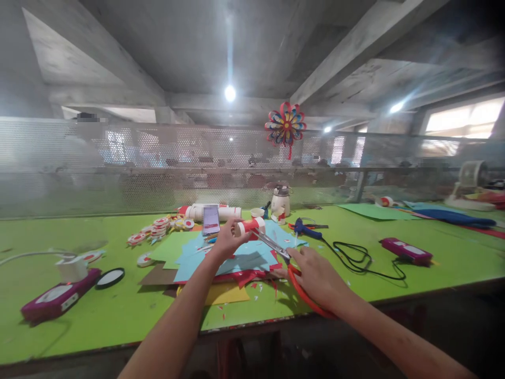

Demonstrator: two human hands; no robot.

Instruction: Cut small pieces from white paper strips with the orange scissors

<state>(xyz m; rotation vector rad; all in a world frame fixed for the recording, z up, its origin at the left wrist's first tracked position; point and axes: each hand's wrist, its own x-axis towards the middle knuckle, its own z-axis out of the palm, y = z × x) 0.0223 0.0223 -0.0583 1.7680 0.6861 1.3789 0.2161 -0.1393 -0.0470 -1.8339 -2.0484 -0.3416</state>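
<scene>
My left hand point(225, 241) holds a small roll of white and red paper point(250, 227) above a pile of blue, red and yellow paper sheets point(240, 258). My right hand point(315, 276) grips red-handled scissors point(290, 266). Their metal blades point up and left, and the tips reach the roll. Small red paper scraps lie around the pile on the green table point(118, 310).
A phone point(210, 219) leans on a white tube behind the pile. Finished red and white paper discs point(160, 227) lie at left. A glue gun point(305, 227) with a black cable, two magenta boxes point(406, 250) point(55, 298), a mesh fence and a hanging paper pinwheel point(285, 125) are around.
</scene>
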